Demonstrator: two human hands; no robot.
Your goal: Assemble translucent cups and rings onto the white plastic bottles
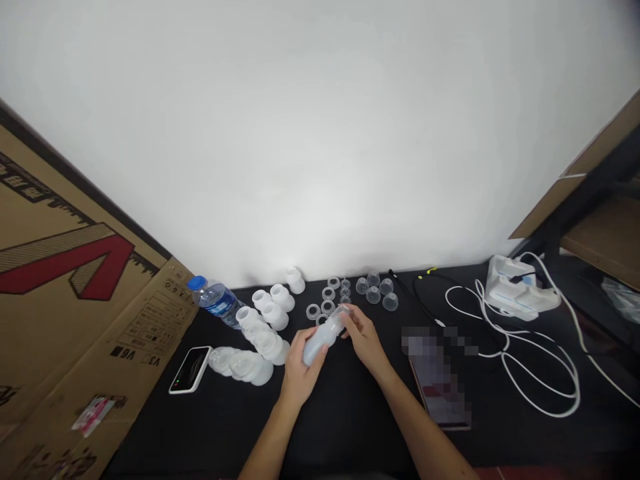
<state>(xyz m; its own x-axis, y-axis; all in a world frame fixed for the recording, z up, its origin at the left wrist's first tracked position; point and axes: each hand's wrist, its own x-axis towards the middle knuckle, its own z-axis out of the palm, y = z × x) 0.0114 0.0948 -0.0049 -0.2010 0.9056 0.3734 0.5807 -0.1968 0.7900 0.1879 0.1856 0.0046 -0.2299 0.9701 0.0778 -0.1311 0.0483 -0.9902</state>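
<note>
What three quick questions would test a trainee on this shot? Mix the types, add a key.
1. Which hand is wrapped around the body of the held bottle?
2. True or false: the blue-capped water bottle is left of the clear domes in the picture.
3. Fill in: translucent ____ lie between the loose white bottles and the domes.

Key:
1. The left hand.
2. True.
3. rings.

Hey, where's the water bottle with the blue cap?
In the head view, the water bottle is at left, between the cardboard box and white bottles.
</note>
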